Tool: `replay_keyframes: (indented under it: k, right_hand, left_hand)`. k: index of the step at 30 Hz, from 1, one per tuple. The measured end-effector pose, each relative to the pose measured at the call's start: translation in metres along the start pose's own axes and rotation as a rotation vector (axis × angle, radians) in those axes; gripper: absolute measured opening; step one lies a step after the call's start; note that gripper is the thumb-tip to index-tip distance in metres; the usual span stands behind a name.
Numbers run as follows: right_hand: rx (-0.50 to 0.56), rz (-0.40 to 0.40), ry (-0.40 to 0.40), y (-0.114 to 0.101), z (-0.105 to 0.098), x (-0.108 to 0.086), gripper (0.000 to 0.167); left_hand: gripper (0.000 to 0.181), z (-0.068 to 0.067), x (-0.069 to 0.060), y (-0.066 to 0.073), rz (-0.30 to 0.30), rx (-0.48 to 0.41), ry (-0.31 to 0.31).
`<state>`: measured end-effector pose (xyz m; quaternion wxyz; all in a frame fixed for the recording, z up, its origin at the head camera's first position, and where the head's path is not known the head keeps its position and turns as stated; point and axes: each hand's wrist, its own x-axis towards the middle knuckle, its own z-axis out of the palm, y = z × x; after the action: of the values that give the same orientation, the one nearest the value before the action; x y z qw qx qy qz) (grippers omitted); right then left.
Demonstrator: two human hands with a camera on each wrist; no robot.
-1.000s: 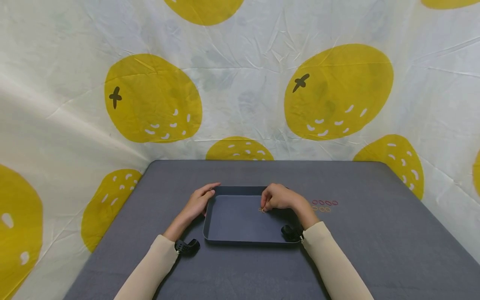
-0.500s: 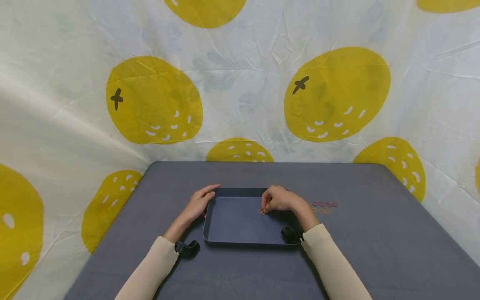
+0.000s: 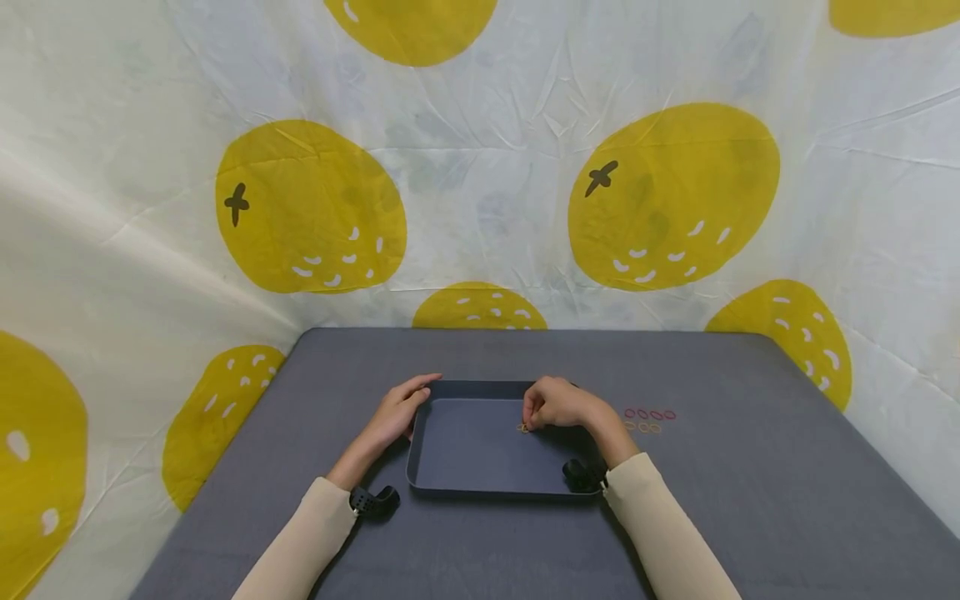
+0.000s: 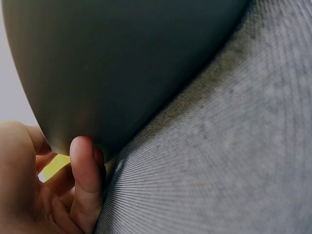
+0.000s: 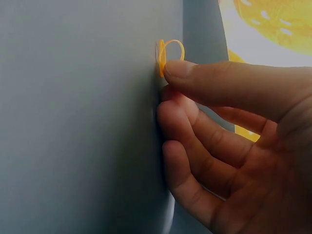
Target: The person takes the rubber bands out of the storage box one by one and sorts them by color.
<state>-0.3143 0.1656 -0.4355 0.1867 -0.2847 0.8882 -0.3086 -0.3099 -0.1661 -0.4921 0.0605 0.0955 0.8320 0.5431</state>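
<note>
A shallow dark grey tray (image 3: 480,458) lies on the table, its left side held by my left hand (image 3: 393,412). In the left wrist view, that hand's fingers (image 4: 87,170) curl at the tray's corner, the thumb side over the rim. Over the tray's right half, my right hand (image 3: 558,402) pinches a thin yellow-orange rubber band (image 5: 175,44) between thumb and index finger. Its loop stands up from the fingertips. Right against it, a second yellow-orange rubber band (image 5: 162,58) appears flat on the tray floor. The right index fingertip is mostly hidden behind the thumb.
Right of the tray, several red rubber bands (image 3: 642,414) lie in a row on the grey table (image 3: 750,467). Nearer me runs a row of yellow-orange rubber bands (image 3: 643,427), its left end close to my right wrist. A white curtain (image 3: 487,183) with yellow fruit prints hangs behind.
The head view has tilted up slightly, so everything sits a little lower. My right fingertips shift slightly at the rubber bands; my left hand stays on the tray.
</note>
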Motion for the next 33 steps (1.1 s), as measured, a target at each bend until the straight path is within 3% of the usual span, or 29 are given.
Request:
replay_keyframes:
  k: [15,33]
  right_hand:
    - [0.008,0.008,-0.017,-0.0023,-0.0017,-0.0027,0.012]
    - [-0.011,-0.02,0.063,-0.0031,-0.0085,-0.0035,0.011]
  left_hand:
    - [0.04,0.0,0.0002,-0.0024,-0.002,-0.012,-0.007]
    - [0.039,-0.0005,-0.0008,-0.0015,-0.009,-0.013,-0.015]
